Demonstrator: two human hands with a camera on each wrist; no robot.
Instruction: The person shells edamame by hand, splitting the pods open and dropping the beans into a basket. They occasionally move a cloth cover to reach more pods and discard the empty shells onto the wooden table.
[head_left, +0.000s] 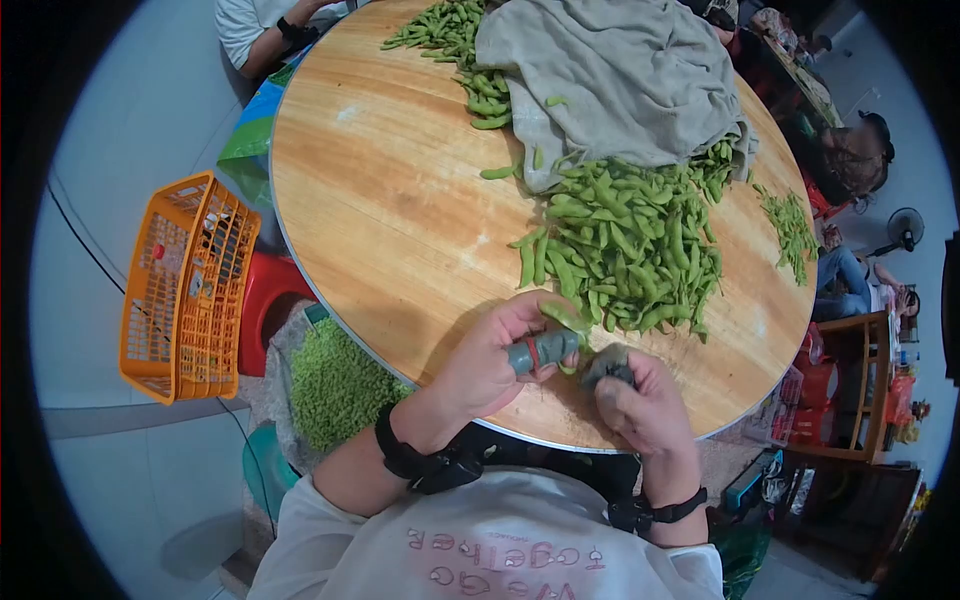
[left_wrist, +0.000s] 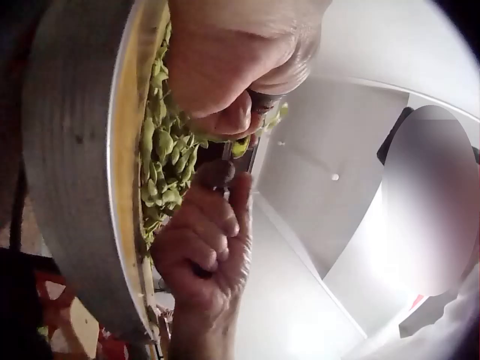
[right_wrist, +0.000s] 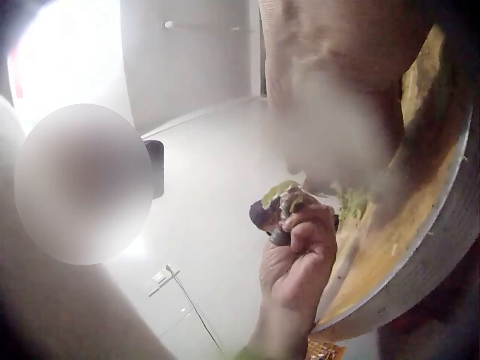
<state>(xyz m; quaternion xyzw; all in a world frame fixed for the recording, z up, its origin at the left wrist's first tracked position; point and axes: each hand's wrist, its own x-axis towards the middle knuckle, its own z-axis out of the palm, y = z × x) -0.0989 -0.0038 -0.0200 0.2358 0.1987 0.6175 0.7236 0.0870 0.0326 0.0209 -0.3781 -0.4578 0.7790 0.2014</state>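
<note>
My left hand (head_left: 485,355) pinches a green soybean pod (head_left: 565,318) just above the near edge of the round wooden table (head_left: 370,215). A grey cover (head_left: 540,352) with a red band wraps one of its fingers. In the right wrist view the pod (right_wrist: 281,193) lies across the left hand's fingertips. Close beside it is my right hand (head_left: 650,405), its fingers curled, with a dark grey cover (head_left: 607,366) on a digit. From the left wrist view, the right hand (left_wrist: 202,236) has its covered tip right by the pod (left_wrist: 240,146).
A heap of pods (head_left: 630,245) lies beyond my hands, partly under a grey cloth (head_left: 620,80). A smaller pile (head_left: 788,230) is at the right edge. Shelled beans (head_left: 345,385) fill a container lower left, near an orange basket (head_left: 185,290) on a red stool (head_left: 265,310).
</note>
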